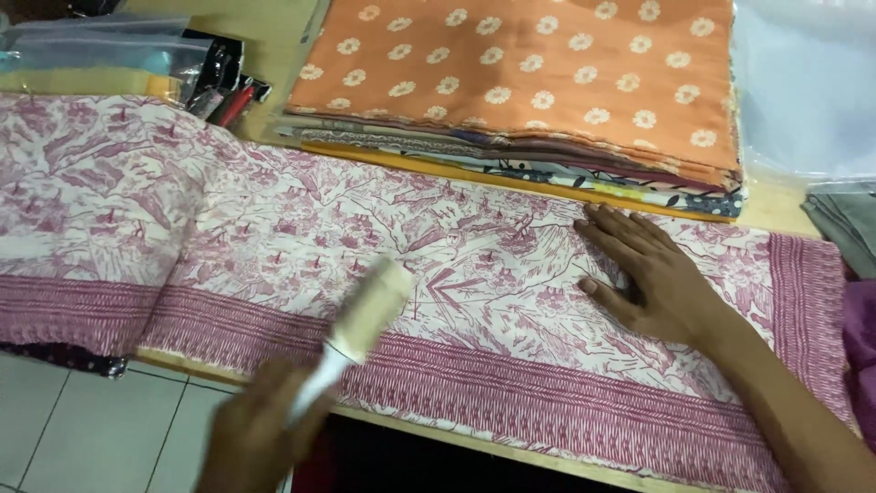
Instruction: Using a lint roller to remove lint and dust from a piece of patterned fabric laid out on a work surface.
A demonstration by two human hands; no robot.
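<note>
A pink-and-white patterned cloth (365, 246) lies spread across the wooden table (776, 205), running from nine o'clock to three o'clock. The right hand (643, 269) rests flat on it at about three o'clock, fingers spread, gripping nothing. The left hand (255, 434), blurred at six o'clock, is closed around the handle of a white roller (365, 315) whose head touches the cloth near the centre. A stack of folded fabrics (520, 82), orange flowered on top, sits at twelve o'clock.

Hands (652, 274) on patterned cloth (274, 246), perhaps flattening
</note>
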